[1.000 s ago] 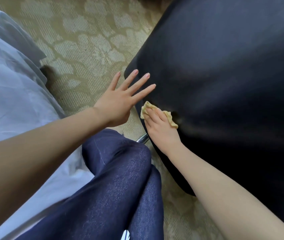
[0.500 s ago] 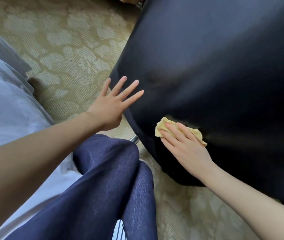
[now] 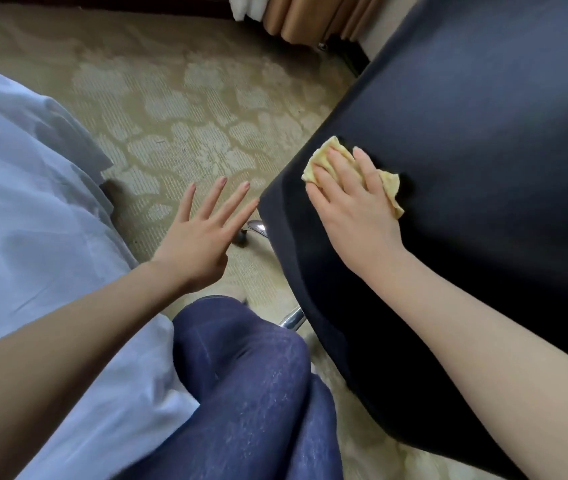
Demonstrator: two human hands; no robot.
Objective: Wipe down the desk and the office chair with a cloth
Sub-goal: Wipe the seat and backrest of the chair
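The black office chair (image 3: 483,126) fills the right side of the view, its padded surface tilted toward me. A small crumpled yellow cloth (image 3: 388,183) lies on that surface near its left edge. My right hand (image 3: 355,209) lies flat on the cloth and presses it against the chair with straight fingers. My left hand (image 3: 203,233) hovers left of the chair's edge with fingers spread, one fingertip close to the edge. It holds nothing. The desk is out of view.
White bedding (image 3: 26,220) covers the left side. My knee in dark blue trousers (image 3: 251,386) is at the bottom centre. Patterned beige carpet (image 3: 178,109) lies between them. Chrome chair base legs (image 3: 291,318) show under the seat edge. Tan curtains (image 3: 307,19) hang at the top.
My right hand has slid the cloth up along the chair's left edge. My left hand has come away from the chair and now hovers beside it. The view has tilted up.
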